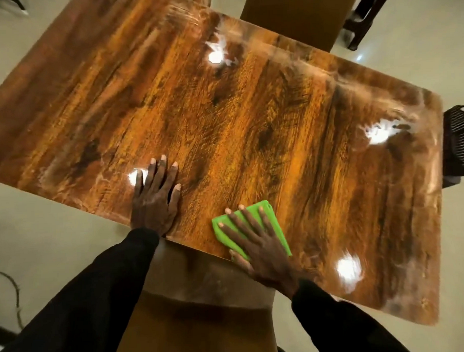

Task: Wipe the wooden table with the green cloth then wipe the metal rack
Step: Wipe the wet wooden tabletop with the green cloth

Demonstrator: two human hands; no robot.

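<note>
The left hand [154, 202] is laid flat on the wooden table [249, 109], fingers straight, by the near edge. Right of it, the green cloth [276, 227] (folded up) is pressed down by the right hand [259, 243], fingers spread flat.

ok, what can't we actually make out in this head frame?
Head view only:
1. green cloth: mostly hidden under the flat right hand.
2. dark slatted thing: cut off by the right frame edge and partly behind the wooden table; what it is cannot be told.
3. Table surface: glare spots and blur hide which parts are wiped.
</note>
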